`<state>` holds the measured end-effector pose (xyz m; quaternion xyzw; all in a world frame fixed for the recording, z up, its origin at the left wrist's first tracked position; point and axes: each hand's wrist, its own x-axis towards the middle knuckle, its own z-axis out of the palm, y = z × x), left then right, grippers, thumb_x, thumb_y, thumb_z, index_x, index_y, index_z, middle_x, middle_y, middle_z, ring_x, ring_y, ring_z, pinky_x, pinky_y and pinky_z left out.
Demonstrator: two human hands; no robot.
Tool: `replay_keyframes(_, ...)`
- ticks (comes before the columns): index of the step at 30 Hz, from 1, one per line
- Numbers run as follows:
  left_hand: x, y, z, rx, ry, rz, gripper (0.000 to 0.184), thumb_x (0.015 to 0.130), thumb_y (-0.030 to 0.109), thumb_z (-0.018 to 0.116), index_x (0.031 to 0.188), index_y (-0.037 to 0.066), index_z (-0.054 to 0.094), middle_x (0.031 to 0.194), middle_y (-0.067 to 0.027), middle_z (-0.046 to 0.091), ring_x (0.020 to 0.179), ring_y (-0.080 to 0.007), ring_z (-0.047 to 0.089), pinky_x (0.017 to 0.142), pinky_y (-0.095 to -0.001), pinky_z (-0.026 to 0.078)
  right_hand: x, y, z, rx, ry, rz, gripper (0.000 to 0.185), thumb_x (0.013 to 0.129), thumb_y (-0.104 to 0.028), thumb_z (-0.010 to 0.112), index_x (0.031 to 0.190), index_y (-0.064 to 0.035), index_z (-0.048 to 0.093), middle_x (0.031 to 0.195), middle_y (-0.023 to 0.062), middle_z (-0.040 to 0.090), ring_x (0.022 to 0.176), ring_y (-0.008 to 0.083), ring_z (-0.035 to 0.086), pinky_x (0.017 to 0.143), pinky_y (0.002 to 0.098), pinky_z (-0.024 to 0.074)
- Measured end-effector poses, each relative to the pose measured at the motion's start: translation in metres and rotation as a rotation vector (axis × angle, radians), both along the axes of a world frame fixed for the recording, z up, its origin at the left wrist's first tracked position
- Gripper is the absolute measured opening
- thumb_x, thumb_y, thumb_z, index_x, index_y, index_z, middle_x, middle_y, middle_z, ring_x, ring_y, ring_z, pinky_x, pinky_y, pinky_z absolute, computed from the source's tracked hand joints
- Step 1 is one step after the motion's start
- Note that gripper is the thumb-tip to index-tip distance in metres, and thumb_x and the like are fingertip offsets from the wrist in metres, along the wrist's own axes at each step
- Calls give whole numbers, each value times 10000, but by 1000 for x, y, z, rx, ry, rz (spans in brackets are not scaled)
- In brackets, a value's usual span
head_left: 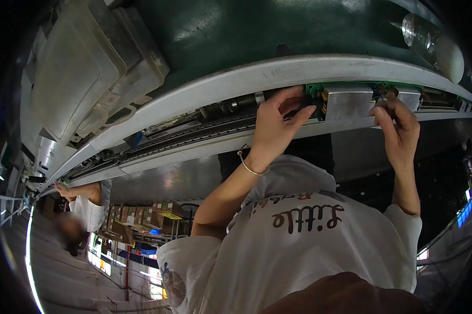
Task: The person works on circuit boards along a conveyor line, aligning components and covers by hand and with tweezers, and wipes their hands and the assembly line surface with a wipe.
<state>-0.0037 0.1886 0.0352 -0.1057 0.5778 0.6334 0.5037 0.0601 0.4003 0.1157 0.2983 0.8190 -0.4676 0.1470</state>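
A circuit board with a green edge and silver metal blocks lies in the conveyor channel before me. The larger metal block sits between my hands, and a second metal block is beyond my right fingers. My left hand, a bracelet on its wrist, curls round the board's left end, thumb on the near side and fingers on the far side, by dark and yellow parts. At the gap between the blocks, my right hand has thumb and fingertips pinched together; what is between them is too small to make out.
The conveyor rail with its chain runs left along the bench edge. Stacked translucent plastic trays stand at upper left on the green work surface. A clear cylindrical container lies upper right. Another person works farther down the line, near shelved cartons.
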Motion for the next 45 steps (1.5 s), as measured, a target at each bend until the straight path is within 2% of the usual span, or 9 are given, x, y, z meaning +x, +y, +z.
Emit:
replay_keyframes(3,3,-2,-2,-20,51,-16,337,795,-9,673,1114,-54,573,1033,-104,636,949,-150,617,861,-264,501,15,-9,1,-118,70,-173,130,864,-103,615,863,27,601,699,54,593,612,61,489,569,199,389)
replay_keyframes(7,4,1,1,-61,18,-36,332,791,-12,677,1106,-58,580,992,-107,648,921,-147,627,829,-248,512,30,-17,-6,-115,-41,-165,100,867,-73,602,871,27,595,745,63,613,643,71,520,587,199,409)
replay_keyframes(12,5,3,4,-72,49,-32,340,780,4,696,1095,-59,585,956,-106,657,890,-142,633,808,-241,516,49,-32,-22,132,203,12,61,799,0,625,852,14,598,1080,104,651,699,191,648,583,251,490)
replay_keyframes(15,6,4,1,-86,112,-64,339,767,40,717,1071,-51,595,934,-105,660,859,-140,638,766,-249,531,52,-34,-15,216,146,182,121,734,2,652,842,-2,597,1165,94,616,681,239,652,559,275,503)
replay_keyframes(24,7,10,0,-99,179,-96,295,760,71,731,1006,-40,614,875,-86,666,791,-119,633,710,-236,529,71,-39,-25,351,163,317,169,681,-47,683,812,-29,577,1242,33,571,618,229,630,555,288,492)
replay_keyframes(30,6,12,1,-107,166,-98,304,758,75,736,1009,-46,614,875,-89,670,794,-118,632,722,-235,521,77,-38,-30,272,251,181,133,704,-43,671,801,-23,583,1254,21,563,612,221,627,546,276,486)
replay_keyframes(39,4,14,2,-115,212,-163,338,753,75,743,1032,-61,607,906,-102,667,840,-136,635,739,-237,517,90,-42,-32,350,222,267,119,732,-67,665,803,-11,587,1261,9,558,594,213,625,551,276,490)
replay_keyframes(44,11,15,5,-99,240,-120,358,737,95,757,1025,-53,605,898,-112,667,815,-153,644,734,-258,521,93,-43,-29,250,296,136,88,755,-29,640,821,2,590,1241,53,569,616,233,622,549,278,486)
replay_keyframes(45,13,14,7,-191,368,-122,344,737,87,751,1022,-40,606,920,-113,656,800,-165,641,716,-261,517,94,-42,-27,228,329,85,78,765,-8,628,833,9,593,1226,79,578,622,240,619,550,275,483)
